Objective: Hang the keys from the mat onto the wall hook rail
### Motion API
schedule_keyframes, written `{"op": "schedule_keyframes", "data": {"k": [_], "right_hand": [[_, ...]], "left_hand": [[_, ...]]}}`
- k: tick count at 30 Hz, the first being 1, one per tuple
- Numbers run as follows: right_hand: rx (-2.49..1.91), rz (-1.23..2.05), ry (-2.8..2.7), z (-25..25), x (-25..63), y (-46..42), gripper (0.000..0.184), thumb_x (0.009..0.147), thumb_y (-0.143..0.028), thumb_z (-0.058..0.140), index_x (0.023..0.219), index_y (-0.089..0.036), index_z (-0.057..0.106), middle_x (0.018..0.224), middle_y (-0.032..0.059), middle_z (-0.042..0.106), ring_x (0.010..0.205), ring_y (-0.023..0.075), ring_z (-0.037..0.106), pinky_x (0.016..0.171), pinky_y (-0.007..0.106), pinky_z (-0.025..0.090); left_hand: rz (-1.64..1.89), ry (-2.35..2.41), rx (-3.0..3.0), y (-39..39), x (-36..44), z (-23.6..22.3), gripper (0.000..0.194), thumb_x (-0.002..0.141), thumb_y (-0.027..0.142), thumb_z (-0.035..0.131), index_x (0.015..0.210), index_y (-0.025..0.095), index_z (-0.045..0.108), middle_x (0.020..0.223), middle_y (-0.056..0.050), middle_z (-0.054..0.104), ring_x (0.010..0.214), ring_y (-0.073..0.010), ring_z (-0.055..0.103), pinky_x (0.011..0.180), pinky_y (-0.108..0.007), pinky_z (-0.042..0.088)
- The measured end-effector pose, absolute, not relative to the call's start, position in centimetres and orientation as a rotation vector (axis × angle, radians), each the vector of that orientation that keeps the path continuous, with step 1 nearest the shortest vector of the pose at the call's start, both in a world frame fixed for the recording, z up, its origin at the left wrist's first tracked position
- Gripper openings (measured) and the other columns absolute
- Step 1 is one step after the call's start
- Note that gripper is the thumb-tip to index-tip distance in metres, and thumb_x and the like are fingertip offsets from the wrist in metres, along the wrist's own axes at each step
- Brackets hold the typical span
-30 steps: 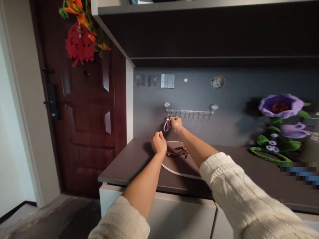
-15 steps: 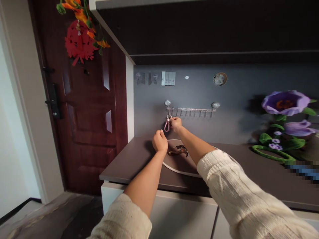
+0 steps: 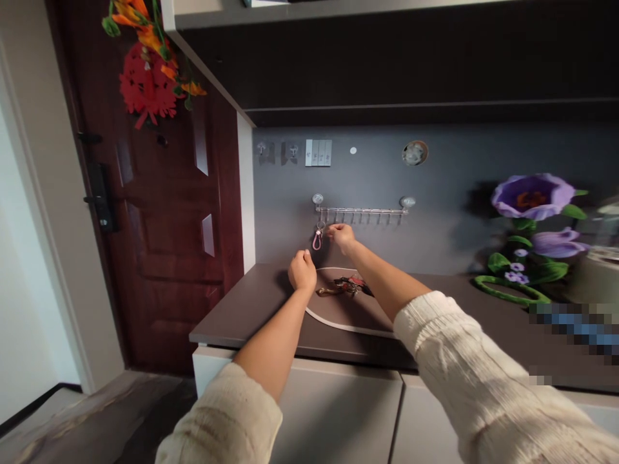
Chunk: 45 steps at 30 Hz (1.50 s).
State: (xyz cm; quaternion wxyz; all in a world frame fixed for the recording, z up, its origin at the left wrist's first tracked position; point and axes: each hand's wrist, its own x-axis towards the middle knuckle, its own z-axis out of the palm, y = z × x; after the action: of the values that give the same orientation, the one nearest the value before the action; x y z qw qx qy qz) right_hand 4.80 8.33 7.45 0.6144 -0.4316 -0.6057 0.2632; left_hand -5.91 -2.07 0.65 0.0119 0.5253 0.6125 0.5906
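Observation:
A pink strap keychain point(image 3: 317, 240) with a metal ring hangs below the left end of a clear hook rail point(image 3: 362, 211) on the grey wall. Just right of the ring, my right hand point(image 3: 342, 237) has its fingertips slightly parted, with a small gap to the keychain. Lower and to the left, my left hand point(image 3: 303, 270) is closed with the thumb on top; whatever it may hold is hidden. Beneath both hands, a bunch of keys point(image 3: 345, 285) lies on a pale-rimmed round mat point(image 3: 333, 321), partly covered by my right forearm.
A dark shelf point(image 3: 387, 64) overhangs the brown counter point(image 3: 242, 312). Purple artificial flowers point(image 3: 532, 196) stand at the right. Clear hooks point(image 3: 293, 151) and labelled switches point(image 3: 318, 153) are on the wall. A red-brown door point(image 3: 169, 258) stands at the left.
My right hand has drawn slightly away to the right from the keychain, which stays hanging at the rail. My left hand keeps its closed shape. The view has shifted a little.

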Motion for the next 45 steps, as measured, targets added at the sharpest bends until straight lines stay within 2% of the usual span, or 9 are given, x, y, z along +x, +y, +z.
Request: {"op": "schedule_keyframes", "data": {"k": [5, 9, 18, 23, 27, 32, 39, 45], "right_hand": [[-0.932, 0.794, -1.364, 8.0, 6.9, 4.7, 0.008, 0.077, -0.017, 0.051, 0.071, -0.015, 0.055, 0.071, 0.0049, 0.063, 0.054, 0.0075, 0.051, 0.052, 0.019, 0.042], [-0.934, 0.808, -1.416, 7.4, 8.9, 2.1, 0.008, 0.077, -0.022, 0.054, 0.075, -0.015, 0.057, 0.074, 0.0049, 0.064, 0.057, 0.0076, 0.052, 0.056, 0.020, 0.042], [-1.037, 0.591, -1.585, 2.4, 13.3, -0.7, 0.007, 0.069, -0.016, 0.060, 0.076, -0.016, 0.059, 0.071, 0.0023, 0.063, 0.067, 0.0119, 0.056, 0.069, 0.026, 0.042], [-1.235, 0.302, -1.822, 0.9, 14.7, -1.1, 0.009, 0.067, -0.012, 0.061, 0.072, -0.019, 0.063, 0.068, 0.0016, 0.064, 0.063, 0.0134, 0.054, 0.067, 0.027, 0.040], [-1.278, 0.083, -2.002, 0.7, 14.9, -1.0, 0.012, 0.069, -0.011, 0.059, 0.069, -0.020, 0.065, 0.070, 0.0038, 0.066, 0.066, 0.0164, 0.056, 0.069, 0.028, 0.038], [-1.431, -0.164, -2.121, 0.5, 14.8, -1.1, 0.017, 0.075, -0.013, 0.053, 0.079, -0.020, 0.068, 0.082, 0.0060, 0.068, 0.078, 0.0181, 0.057, 0.076, 0.027, 0.037], [-1.578, -0.187, -2.159, 0.8, 14.4, -1.3, 0.021, 0.079, -0.030, 0.052, 0.089, -0.019, 0.068, 0.088, 0.0072, 0.068, 0.086, 0.0187, 0.056, 0.075, 0.025, 0.037], [-1.564, -0.173, -2.164, 0.8, 14.2, -1.3, 0.019, 0.079, -0.024, 0.052, 0.088, -0.020, 0.068, 0.089, 0.0066, 0.068, 0.085, 0.0173, 0.057, 0.077, 0.025, 0.037]], "left_hand": [[1.796, 1.901, 1.799, -2.4, -5.7, 0.6, 0.030, 0.087, 0.032, 0.033, 0.078, 0.019, 0.059, 0.076, -0.008, 0.063, 0.070, -0.0168, 0.054, 0.061, -0.025, 0.031], [1.749, 1.844, 1.965, -2.3, -5.6, 0.4, 0.031, 0.087, 0.033, 0.032, 0.082, 0.019, 0.060, 0.078, -0.007, 0.063, 0.073, -0.0165, 0.055, 0.064, -0.024, 0.033], [1.477, 1.607, 2.337, -2.3, -4.5, -0.4, 0.017, 0.080, 0.026, 0.047, 0.082, 0.020, 0.064, 0.082, -0.005, 0.064, 0.077, -0.0151, 0.055, 0.071, -0.024, 0.038], [1.198, 1.588, 2.474, -2.0, -3.0, 0.2, 0.014, 0.075, 0.026, 0.054, 0.079, 0.022, 0.067, 0.083, -0.005, 0.067, 0.079, -0.0171, 0.057, 0.075, -0.027, 0.039], [1.036, 1.672, 2.380, -1.0, -1.5, 0.9, 0.016, 0.073, 0.028, 0.056, 0.078, 0.021, 0.069, 0.082, -0.006, 0.068, 0.073, -0.0168, 0.057, 0.070, -0.026, 0.039], [0.934, 1.643, 2.326, -0.2, -0.7, 0.6, 0.027, 0.073, 0.037, 0.053, 0.064, 0.017, 0.068, 0.061, -0.004, 0.063, 0.057, -0.0129, 0.050, 0.059, -0.024, 0.036], [0.909, 1.474, 2.216, 0.1, -1.6, -0.5, 0.026, 0.067, 0.038, 0.056, 0.059, 0.015, 0.065, 0.050, 0.001, 0.055, 0.049, -0.0103, 0.045, 0.052, -0.024, 0.032], [0.932, 1.406, 2.058, -0.4, -1.6, -0.1, 0.017, 0.065, 0.028, 0.059, 0.058, 0.014, 0.064, 0.046, 0.002, 0.054, 0.044, -0.0078, 0.041, 0.048, -0.023, 0.029]]}}
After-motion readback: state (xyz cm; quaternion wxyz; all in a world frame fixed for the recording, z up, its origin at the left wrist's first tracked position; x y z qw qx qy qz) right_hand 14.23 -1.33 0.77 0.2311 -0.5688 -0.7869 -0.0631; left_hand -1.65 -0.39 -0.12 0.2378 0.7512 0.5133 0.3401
